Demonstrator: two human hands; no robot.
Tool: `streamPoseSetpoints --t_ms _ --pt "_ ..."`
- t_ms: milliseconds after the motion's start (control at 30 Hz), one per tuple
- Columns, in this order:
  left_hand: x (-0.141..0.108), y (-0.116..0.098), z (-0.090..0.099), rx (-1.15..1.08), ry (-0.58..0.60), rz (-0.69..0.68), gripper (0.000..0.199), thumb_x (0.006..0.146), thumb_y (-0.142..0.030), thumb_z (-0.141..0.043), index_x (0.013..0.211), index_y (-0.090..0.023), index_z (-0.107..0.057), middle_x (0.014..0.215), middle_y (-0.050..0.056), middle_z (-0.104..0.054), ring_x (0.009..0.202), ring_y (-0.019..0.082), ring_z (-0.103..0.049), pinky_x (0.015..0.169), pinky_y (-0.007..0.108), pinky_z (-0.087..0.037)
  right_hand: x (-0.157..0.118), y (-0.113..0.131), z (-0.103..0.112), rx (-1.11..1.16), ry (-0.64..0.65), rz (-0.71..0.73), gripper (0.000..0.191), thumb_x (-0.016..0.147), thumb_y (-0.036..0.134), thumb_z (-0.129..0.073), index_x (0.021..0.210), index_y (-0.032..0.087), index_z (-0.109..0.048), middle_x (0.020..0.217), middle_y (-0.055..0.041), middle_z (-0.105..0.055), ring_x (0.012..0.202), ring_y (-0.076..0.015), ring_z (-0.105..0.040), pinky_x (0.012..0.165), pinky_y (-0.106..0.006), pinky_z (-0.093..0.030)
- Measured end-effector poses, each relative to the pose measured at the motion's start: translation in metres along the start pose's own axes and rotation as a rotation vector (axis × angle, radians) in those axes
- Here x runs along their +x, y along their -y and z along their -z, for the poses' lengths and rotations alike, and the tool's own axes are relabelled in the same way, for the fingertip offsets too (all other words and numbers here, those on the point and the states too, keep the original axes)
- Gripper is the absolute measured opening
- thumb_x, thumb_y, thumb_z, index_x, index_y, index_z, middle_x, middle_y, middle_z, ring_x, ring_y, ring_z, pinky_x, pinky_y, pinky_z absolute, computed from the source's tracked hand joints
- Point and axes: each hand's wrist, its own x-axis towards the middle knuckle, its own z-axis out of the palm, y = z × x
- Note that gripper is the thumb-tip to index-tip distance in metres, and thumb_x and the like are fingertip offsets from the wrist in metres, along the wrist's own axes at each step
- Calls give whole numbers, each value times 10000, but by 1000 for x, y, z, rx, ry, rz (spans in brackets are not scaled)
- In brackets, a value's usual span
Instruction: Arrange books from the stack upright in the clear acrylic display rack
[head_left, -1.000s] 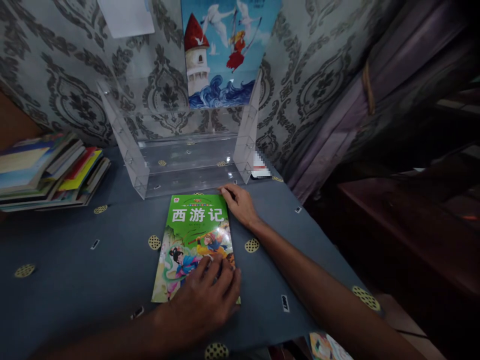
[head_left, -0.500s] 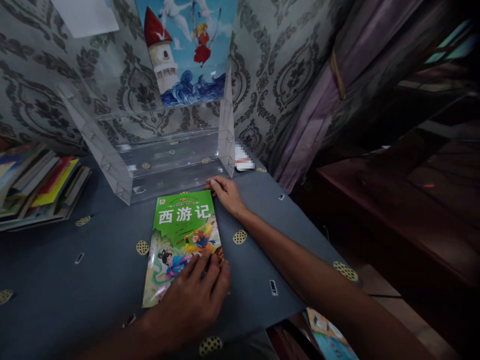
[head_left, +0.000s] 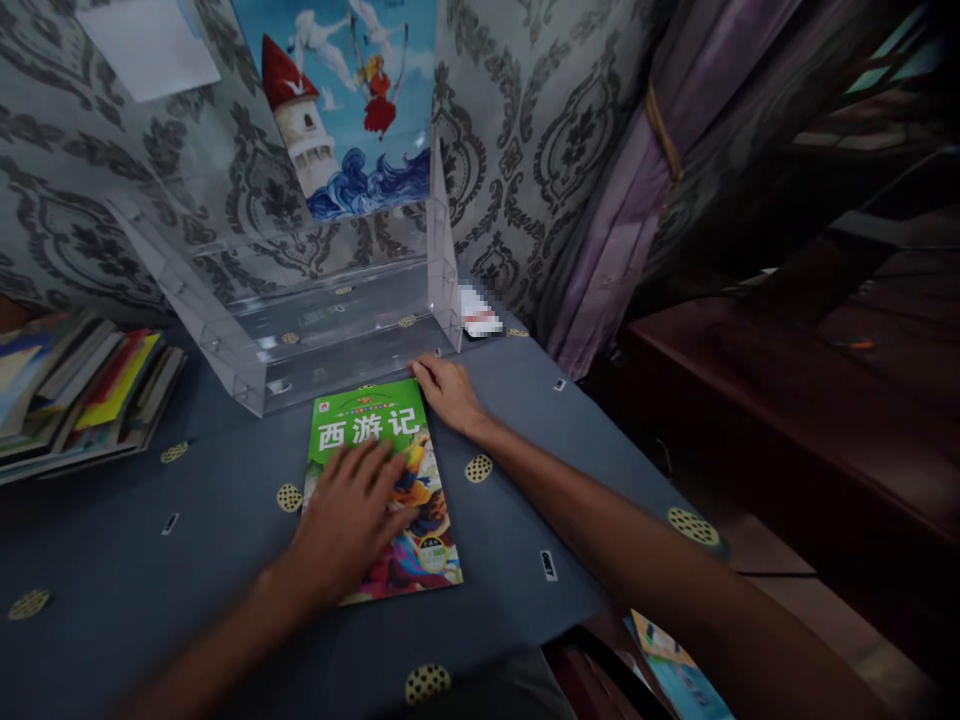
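A green-topped picture book (head_left: 442, 545) with white Chinese characters and cartoon figures lies closed on the cloth-covered table. My left hand (head_left: 349, 515) is over the middle and left of its cover, fingers spread and slightly blurred, hiding much of the drawing. At the book's top right corner is my right hand (head_left: 446, 392), its fingers bent and close together. Its fingertips meet the corner; whether they pinch anything is hidden. Just behind the book stands a clear acrylic rack (head_left: 247, 375). An illustrated book (head_left: 375, 140) with a tower and blue waves is upright in its upper part.
Stacked books (head_left: 97, 385) lie at the left on the dark blue-grey tablecloth (head_left: 217, 545). A small white item (head_left: 478, 318), partly pixelated, is right of the rack. Beyond the table's right edge are a purple curtain (head_left: 592, 260) and a dark red surface (head_left: 720, 370).
My left hand has moved from the lower right of the book up and left across its cover, and its fingers have spread. My right hand stays at the top right corner.
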Motion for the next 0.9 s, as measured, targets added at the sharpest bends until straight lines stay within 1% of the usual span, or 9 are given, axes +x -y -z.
streamPoseSetpoints --t_ms 67,133,233,333,433,567,667,767,900 --pt "0 28 -10 -1 -23 145 517 1017 -528 -376 1363 -179 -536 1456 161 -553 1414 349 -432 1132 598 -373 -1 4 1 -57 17 21 250 996 253 -445 886 187 -660 871 -58 -699 820 -192 -626 799 -298 -448" --pt "-3 52 -18 -47 -44 227 524 1020 -521 -360 1385 -175 -509 1498 172 -510 1451 336 -392 1145 575 -373 -3 9 1 -109 34 35 235 985 213 -442 903 176 -660 918 -78 -698 859 -199 -626 821 -301 -448" --pt "-8 71 -25 -151 -63 298 522 1022 -499 -358 1421 -183 -471 1550 167 -452 1493 299 -330 1185 535 -342 -10 17 5 -176 45 12 212 953 162 -455 947 156 -667 976 -106 -694 897 -210 -634 847 -316 -464" --pt "-11 72 -29 -242 -92 340 511 1021 -484 -359 1420 -188 -475 1566 157 -434 1515 291 -278 1204 543 -307 -27 25 10 -147 51 -42 212 925 164 -492 1042 146 -667 1049 -119 -683 896 -202 -657 853 -321 -497" --pt "-11 67 -31 -297 -125 362 505 1019 -479 -359 1399 -178 -502 1561 158 -441 1519 294 -264 1204 552 -305 -51 33 16 -5 73 -104 243 921 196 -502 1100 166 -664 1077 -106 -685 888 -186 -685 835 -315 -530" --pt "-12 66 -34 -338 -170 378 503 1016 -480 -366 1382 -172 -521 1547 161 -461 1518 299 -266 1200 567 -308 -75 37 22 192 109 -265 300 881 281 -582 1140 153 -664 1079 -121 -702 963 -234 -690 850 -369 -553" --pt "-13 67 -38 -355 -187 392 506 1014 -480 -371 1375 -162 -527 1549 170 -456 1516 298 -272 1197 564 -316 -82 37 27 395 141 -431 412 816 350 -687 1164 133 -659 1110 -131 -704 1015 -265 -682 924 -425 -541" --pt "-13 67 -41 -360 -200 408 491 1012 -467 -381 1379 -174 -525 1553 160 -453 1515 296 -275 1195 558 -325 -85 38 33 663 166 -569 517 754 440 -778 1172 157 -662 1142 -113 -695 1081 -263 -673 943 -407 -547" --pt "-13 66 -44 -365 -212 401 462 1018 -434 -373 1387 -195 -514 1550 145 -461 1519 283 -267 1201 557 -314 -80 45 37 792 186 -678 470 667 428 -860 1025 167 -703 1037 -82 -721 993 -220 -699 923 -365 -561"
